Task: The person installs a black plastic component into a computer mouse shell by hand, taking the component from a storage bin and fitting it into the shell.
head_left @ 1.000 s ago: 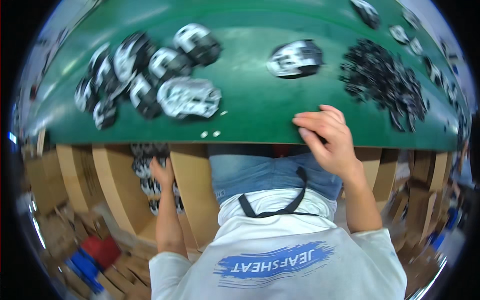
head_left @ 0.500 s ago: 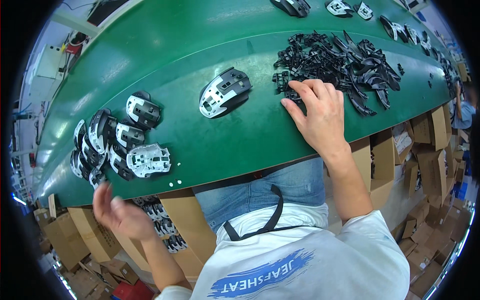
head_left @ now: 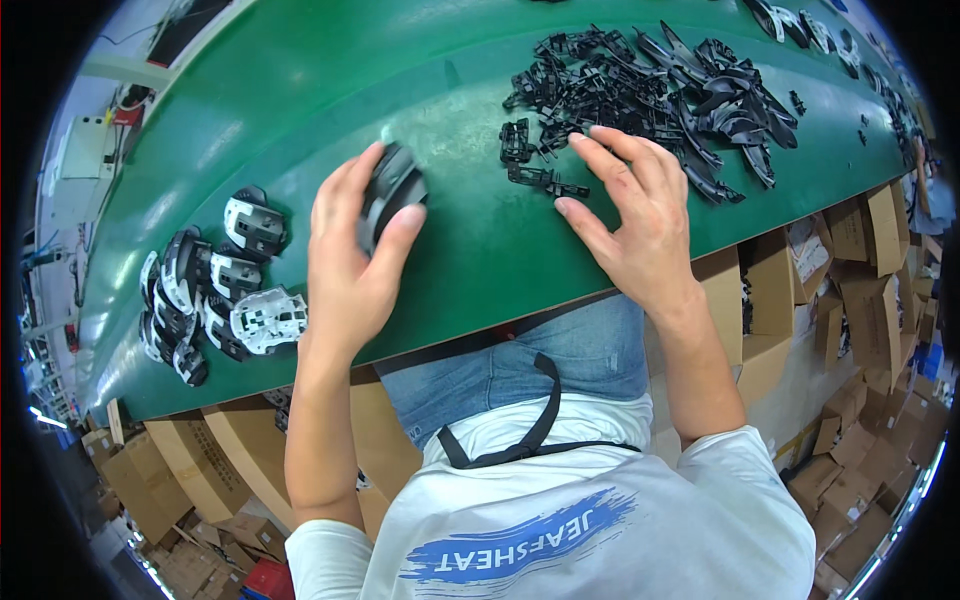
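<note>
My left hand (head_left: 350, 250) has its thumb and fingers around the sides of a computer mouse shell (head_left: 393, 190), dark on top and slightly blurred. Over the near edge of a pile of small black plastic frames (head_left: 590, 95), my right hand (head_left: 640, 215) is open, thumb and fingers apart. One loose black plastic frame (head_left: 540, 178) lies just left of its fingertips. To the left on the green table sits a cluster of grey-and-black mouse shells (head_left: 180, 270). Nearest me in that cluster, a pale mouse shell (head_left: 268, 318) is partly covered by my left forearm.
Curved black side pieces (head_left: 730, 110) lie heaped right of the frames. More mouse shells (head_left: 815, 35) line the far right of the green table (head_left: 480, 270). Open cardboard boxes (head_left: 765, 310) stand below its near edge. A person (head_left: 930, 190) is at the far right.
My left hand has moved up and right from the near edge onto the single mouse shell, which is now turned more upright. The right hand stays by the frames, where pieces have shifted left.
</note>
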The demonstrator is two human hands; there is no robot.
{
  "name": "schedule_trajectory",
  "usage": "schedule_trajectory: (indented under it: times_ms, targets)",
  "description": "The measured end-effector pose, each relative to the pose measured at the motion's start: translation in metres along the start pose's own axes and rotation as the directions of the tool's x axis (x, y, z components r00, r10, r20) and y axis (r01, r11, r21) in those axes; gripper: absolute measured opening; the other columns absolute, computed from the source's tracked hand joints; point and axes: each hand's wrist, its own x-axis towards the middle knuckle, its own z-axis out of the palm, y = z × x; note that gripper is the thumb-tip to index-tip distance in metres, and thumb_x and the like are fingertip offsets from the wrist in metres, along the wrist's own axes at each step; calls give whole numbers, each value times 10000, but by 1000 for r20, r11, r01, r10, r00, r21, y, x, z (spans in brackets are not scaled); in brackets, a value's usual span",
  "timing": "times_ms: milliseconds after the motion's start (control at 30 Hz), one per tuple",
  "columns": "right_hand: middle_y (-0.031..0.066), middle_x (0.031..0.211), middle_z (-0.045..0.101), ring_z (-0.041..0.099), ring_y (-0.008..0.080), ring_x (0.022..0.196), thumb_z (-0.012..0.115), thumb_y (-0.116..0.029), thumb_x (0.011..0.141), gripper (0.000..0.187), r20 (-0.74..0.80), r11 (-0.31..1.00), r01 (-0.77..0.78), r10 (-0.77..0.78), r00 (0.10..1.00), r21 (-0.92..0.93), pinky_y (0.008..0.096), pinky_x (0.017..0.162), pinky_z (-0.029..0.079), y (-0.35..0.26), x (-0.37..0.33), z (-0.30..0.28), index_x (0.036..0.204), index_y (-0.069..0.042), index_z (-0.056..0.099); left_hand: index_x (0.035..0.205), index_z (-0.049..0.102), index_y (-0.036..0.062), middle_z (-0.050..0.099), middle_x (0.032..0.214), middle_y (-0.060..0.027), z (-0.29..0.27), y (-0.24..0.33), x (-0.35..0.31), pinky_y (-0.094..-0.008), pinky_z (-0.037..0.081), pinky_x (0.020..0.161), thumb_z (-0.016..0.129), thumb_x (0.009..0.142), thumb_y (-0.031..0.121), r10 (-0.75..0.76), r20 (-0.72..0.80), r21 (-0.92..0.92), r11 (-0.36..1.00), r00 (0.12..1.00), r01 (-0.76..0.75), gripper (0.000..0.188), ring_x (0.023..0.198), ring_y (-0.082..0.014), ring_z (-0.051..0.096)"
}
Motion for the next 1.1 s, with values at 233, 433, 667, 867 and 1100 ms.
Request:
schedule_trajectory:
  times_ms: [233, 433, 667, 867, 1100]
  targets:
    - [11, 1071, 743, 657, 239, 1019, 847, -133, 836, 250, 9, 1000, 19, -19, 1000, 1, 403, 929, 441, 8, -16, 5, 1075, -129, 771, 1606, 383, -51, 536, 1542, -175, -2, 8, -92, -381, 443, 1165, 585, 1080, 441, -291, 177, -783, 536, 940, 314, 747, 1376, -234, 565]
    - [28, 1049, 756, 677, 242, 962, 825, -53, 838, 192, 103, 991, 85, -96, 990, 108, 398, 811, 486, -11, -15, -1, 1012, -102, 759, 1641, 385, 76, 461, 1586, -304, 27, 10, -124, -443, 521, 1113, 340, 1130, 573, -206, 323, -909, -339, 924, 242, 714, 1322, -322, 619]
    - [38, 1006, 735, 673, 245, 895, 863, -118, 821, 144, 154, 987, 104, -123, 980, 125, 383, 825, 499, -23, -21, 3, 917, -80, 763, 1585, 445, 3, 490, 1563, -308, 37, 11, -105, -468, 493, 1152, 281, 1159, 496, -181, 316, -840, -511, 931, 185, 671, 1469, -370, 492]
    - [53, 930, 725, 668, 212, 801, 809, -82, 874, 179, 422, 905, -282, 132, 897, 317, 345, 756, 519, -47, -12, -7, 1047, -45, 788, 1586, 454, 18, 494, 1559, -302, 32, 14, -113, -466, 499, 1150, 271, 1159, 505, -193, 329, -850, -487, 925, 200, 673, 1461, -368, 504]
    - [73, 931, 759, 715, 145, 794, 804, -40, 896, 244, 437, 699, -353, 64, 897, 623, 262, 686, 510, -77, -22, -23, 1139, -31, 781, 1666, 317, 88, 414, 1627, -280, 32, 11, -134, -430, 502, 1136, 289, 1150, 521, -207, 247, -968, -93, 947, 233, 674, 1406, -305, 567]
